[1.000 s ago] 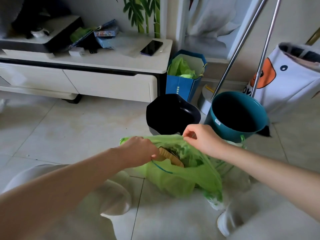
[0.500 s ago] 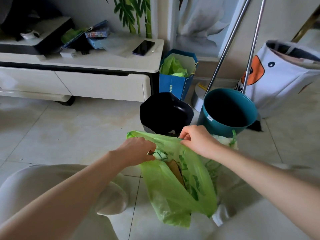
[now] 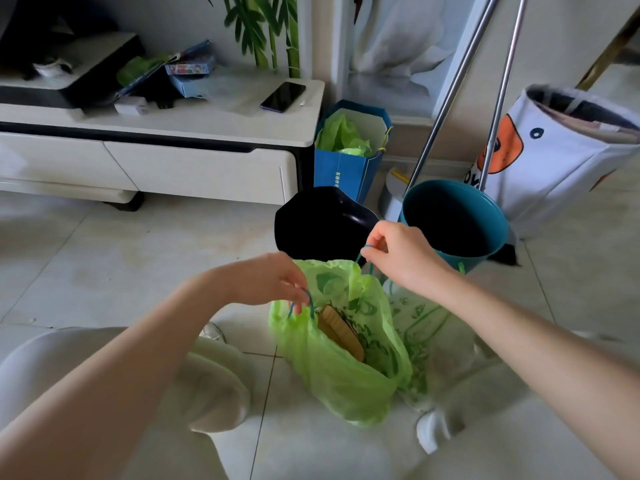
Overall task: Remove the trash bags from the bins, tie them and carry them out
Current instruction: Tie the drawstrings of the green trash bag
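Pinching green bag (image 3: 339,375) drawstrings, seemingly: left hand (image 3: 277,282) and right hand (image 3: 398,254).

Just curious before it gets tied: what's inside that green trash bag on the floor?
Through the open mouth of the green trash bag a tan, ribbed cardboard-like piece shows. Whatever lies deeper is covered by the plastic. Each hand, left hand and right hand, pinches a drawstring loop.
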Tool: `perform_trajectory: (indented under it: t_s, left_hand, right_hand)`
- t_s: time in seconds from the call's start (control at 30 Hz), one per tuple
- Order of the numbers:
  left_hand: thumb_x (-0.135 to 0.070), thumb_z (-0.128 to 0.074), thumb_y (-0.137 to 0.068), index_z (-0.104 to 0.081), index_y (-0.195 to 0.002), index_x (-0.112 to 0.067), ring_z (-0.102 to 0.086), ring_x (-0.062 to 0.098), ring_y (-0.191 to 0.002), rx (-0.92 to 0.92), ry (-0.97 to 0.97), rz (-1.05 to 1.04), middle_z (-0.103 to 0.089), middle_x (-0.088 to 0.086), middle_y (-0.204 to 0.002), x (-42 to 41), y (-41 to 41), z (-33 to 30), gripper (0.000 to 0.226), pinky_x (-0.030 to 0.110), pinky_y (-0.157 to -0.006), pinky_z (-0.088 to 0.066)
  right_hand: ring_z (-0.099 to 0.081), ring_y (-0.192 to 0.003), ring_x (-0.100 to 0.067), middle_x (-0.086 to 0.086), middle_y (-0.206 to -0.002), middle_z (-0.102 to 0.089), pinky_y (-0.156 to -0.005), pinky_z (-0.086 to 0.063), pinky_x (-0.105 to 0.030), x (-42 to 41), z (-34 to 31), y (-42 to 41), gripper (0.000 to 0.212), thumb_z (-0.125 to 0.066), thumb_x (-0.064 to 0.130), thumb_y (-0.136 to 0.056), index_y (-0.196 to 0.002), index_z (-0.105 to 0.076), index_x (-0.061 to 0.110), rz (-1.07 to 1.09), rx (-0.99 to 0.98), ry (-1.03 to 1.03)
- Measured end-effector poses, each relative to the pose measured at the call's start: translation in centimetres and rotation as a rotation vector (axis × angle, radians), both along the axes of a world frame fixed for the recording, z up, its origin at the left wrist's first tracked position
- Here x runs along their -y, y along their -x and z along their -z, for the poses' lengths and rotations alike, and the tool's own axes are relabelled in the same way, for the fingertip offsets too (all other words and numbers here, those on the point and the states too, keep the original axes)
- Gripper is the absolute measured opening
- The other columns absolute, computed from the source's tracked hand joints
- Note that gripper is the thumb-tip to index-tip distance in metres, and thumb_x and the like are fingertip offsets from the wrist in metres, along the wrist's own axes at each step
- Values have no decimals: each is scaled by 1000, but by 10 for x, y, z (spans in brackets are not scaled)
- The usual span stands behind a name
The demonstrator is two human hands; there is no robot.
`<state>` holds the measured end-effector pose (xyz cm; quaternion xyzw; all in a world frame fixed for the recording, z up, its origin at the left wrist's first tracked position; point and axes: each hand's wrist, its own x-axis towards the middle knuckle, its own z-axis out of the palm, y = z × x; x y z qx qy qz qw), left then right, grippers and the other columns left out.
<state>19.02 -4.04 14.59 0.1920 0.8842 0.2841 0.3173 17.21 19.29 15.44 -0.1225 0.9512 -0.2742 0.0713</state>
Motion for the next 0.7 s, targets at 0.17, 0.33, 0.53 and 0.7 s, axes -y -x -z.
perform_trajectory:
  t_s: [0.17, 0.33, 0.53, 0.7]
  left_hand:
    - [-12, -68, -85, -75, -82, -9, -63, 10, -60, -168, -430, -296, -72, 4, -67, -7, -2, -30, 8, 20, -66, -50]
    - [-11, -67, -86, -72, -81, -17, -66, 21, -71, -264, -485, -351, -72, 11, -73, -14, -4, -29, 9, 47, -78, -55]
    - [-14, -69, -85, -71, -81, -25, -64, 6, -72, -377, -536, -403, -71, -10, -73, -24, -5, -31, 12, 27, -73, -51]
    - [-11, -67, -85, -69, -81, -25, -63, 2, -73, -528, -515, -391, -70, -10, -77, -32, -6, -32, 15, 16, -71, -50]
  right_hand:
    - [-58, -66, -1, 1, -78, -67, -65, -46, -13, 5, -36, -5, 7, -62, 17, -89, -88, -60, 10, -75, -79, 439]
    - [-65, -72, -10, -1, -76, -68, -78, -56, -34, 8, -43, -3, 3, -61, 10, -89, -87, -61, 8, -4, -110, 611]
    - [-69, -85, -17, -5, -90, -73, -84, -55, -38, 19, -40, -12, 10, -63, 17, -88, -93, -62, 9, -49, 18, 498]
    - [-68, -88, -22, -11, -93, -72, -85, -55, -42, 24, -37, -17, 17, -71, 17, -82, -93, -60, 12, -47, 134, 473]
